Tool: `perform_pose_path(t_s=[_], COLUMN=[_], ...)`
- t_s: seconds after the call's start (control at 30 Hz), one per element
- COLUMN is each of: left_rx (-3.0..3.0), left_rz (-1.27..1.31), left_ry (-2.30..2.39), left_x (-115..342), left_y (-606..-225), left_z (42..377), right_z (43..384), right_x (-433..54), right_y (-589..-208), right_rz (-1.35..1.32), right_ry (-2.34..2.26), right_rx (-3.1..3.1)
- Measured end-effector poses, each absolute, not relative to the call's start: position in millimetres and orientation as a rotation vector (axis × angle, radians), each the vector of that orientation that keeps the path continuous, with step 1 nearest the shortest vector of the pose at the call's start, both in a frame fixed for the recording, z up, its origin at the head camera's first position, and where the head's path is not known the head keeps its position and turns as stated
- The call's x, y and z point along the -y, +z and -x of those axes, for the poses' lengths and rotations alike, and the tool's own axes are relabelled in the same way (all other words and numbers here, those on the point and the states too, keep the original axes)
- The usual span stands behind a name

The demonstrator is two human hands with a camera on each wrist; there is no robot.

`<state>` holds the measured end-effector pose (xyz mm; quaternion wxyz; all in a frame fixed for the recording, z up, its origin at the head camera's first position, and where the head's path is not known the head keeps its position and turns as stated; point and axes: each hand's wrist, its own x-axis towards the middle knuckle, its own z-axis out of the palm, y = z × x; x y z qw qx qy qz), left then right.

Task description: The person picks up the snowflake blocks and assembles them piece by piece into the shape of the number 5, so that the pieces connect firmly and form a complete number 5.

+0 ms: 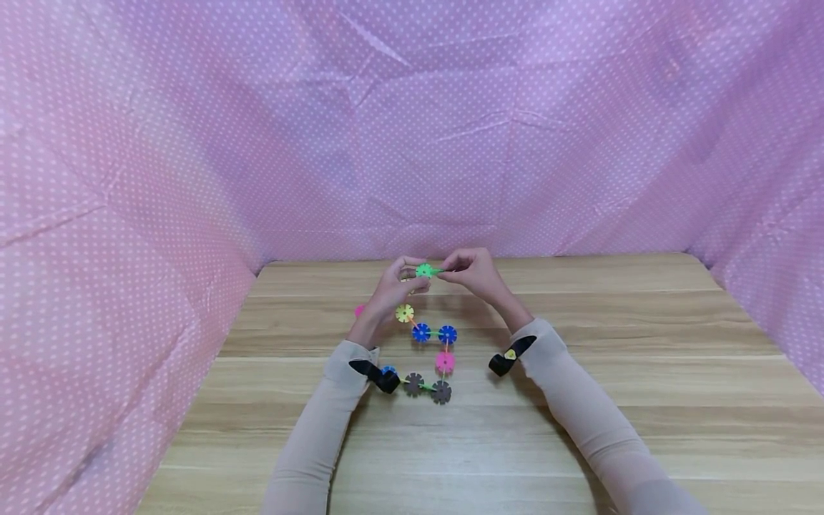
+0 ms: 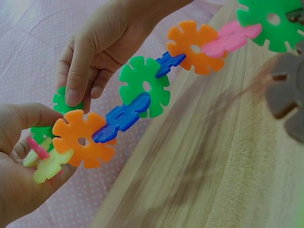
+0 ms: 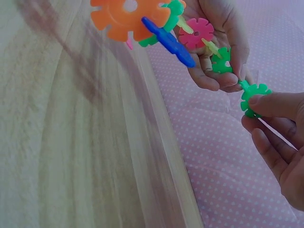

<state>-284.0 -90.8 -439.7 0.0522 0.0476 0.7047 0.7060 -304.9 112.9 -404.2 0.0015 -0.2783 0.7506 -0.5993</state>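
Note:
A chain of notched plastic discs hangs from my left hand (image 1: 394, 287), whose curled fingers and thumb hold its far end. At that end is a green disc (image 1: 423, 270), and my right hand (image 1: 474, 275) pinches another green disc (image 3: 254, 99) between thumb and fingers. The two discs meet edge to edge in the right wrist view. Close to the left fingers in the left wrist view are an orange disc (image 2: 83, 139) and a yellow disc (image 2: 51, 166); a blue disc (image 2: 122, 118) slots into the orange one. The left palm partly hides several pieces.
More of the chain zigzags over the wooden table (image 1: 579, 429) in the head view, with blue (image 1: 447, 334), pink (image 1: 444, 362) and dark grey discs (image 1: 440, 391). The left forearm overlaps part of it. Pink dotted cloth (image 1: 438, 164) encloses the back and sides.

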Motion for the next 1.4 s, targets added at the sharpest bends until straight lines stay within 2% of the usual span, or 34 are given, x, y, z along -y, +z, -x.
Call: perform_pose_path(t_s=[0.27, 0.5, 0.7, 1.23, 1.4], left_rx=[-2.120, -2.134, -2.136, -2.099, -2.077], left_rz=[-0.134, -0.186, -0.205, -0.190, -0.145], left_ry=[2.179, 2.185, 2.188, 2.207, 2.215], left_x=[89.4, 88.5, 88.7, 87.8, 86.8], left_y=[-439.0, -440.0, -438.9, -439.0, -438.4], left_z=[284.3, 284.9, 284.4, 281.8, 280.0], right_z=[302.7, 325.0, 328.4, 326.9, 308.8], right_x=[-111.8, -110.3, -111.5, -112.5, -114.5], right_y=[-403.8, -430.2, -436.4, -437.3, -416.7], right_rz=[0.878, 0.907, 0.942, 0.981, 0.979], right_ry=[-1.862, -1.876, -1.919, -1.949, -1.927], right_rx=[-2.406, -2.433, -2.430, -2.396, -2.383])
